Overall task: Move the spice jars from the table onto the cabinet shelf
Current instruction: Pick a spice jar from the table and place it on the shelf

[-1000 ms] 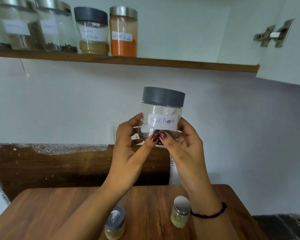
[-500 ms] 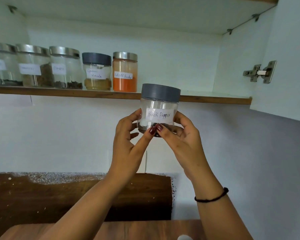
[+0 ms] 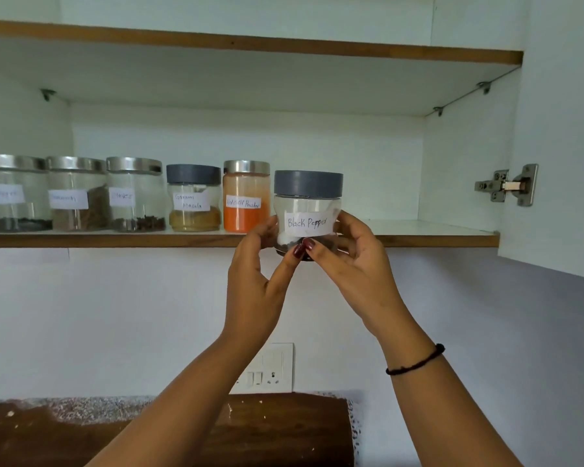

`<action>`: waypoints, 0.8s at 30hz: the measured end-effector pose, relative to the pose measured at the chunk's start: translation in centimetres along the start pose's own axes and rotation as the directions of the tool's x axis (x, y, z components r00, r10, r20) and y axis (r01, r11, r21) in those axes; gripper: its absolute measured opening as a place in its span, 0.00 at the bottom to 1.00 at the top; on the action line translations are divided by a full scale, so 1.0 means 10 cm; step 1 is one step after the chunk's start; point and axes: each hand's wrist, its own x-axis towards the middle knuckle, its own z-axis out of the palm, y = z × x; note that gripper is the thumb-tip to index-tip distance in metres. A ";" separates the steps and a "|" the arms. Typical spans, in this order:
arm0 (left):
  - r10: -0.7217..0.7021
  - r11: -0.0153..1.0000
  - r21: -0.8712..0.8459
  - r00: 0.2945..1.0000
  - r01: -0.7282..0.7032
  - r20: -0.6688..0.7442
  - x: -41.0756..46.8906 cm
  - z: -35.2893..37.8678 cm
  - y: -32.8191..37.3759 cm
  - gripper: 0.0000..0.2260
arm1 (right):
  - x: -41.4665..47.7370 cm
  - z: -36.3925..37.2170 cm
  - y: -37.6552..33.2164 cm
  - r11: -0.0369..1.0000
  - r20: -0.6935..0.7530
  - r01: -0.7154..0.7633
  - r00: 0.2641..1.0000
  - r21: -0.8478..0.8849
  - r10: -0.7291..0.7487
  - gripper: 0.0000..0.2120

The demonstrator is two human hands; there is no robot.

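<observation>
Head view: open white cabinet, brown-edged cabinet shelf (image 3: 435, 235), second shelf (image 3: 250, 45) above. Five labelled jars in row on left part of shelf; rightmost, orange powder jar (image 3: 246, 200), beside Garam Masala jar (image 3: 193, 203). Right part of shelf bare. Black Pepper jar (image 3: 307, 214), grey lid, upright in air at shelf front edge, base below shelf level, just right of orange powder jar. Left hand (image 3: 257, 281) and right hand (image 3: 354, 264) both grasp its lower body. Steel hinge (image 3: 506, 185) on door (image 3: 560, 129). Pale wall (image 3: 115, 315), switch plate (image 3: 270, 369), dark brown board (image 3: 267, 429) below.
</observation>
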 end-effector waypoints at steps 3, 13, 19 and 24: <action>0.045 0.991 0.124 0.999 -0.044 -0.008 0.13 0.00 -0.09 0.25 | 0.16 0.02 0.01 0.999 0.019 0.028 0.999 -0.017 -0.028 0.27; 0.081 0.914 0.394 0.996 -0.093 0.047 0.40 0.09 -0.15 0.29 | 0.51 -0.03 0.15 0.968 0.021 0.070 0.998 -0.242 -0.067 0.27; 0.132 0.911 0.383 0.988 -0.155 0.086 0.45 0.08 -0.19 0.23 | 0.61 -0.06 0.17 0.928 0.029 0.076 0.997 -0.364 -0.070 0.29; 0.134 0.870 0.471 0.989 -0.146 0.059 0.52 0.04 -0.16 0.19 | 0.65 -0.09 0.23 0.907 0.044 0.038 0.999 -0.420 -0.022 0.30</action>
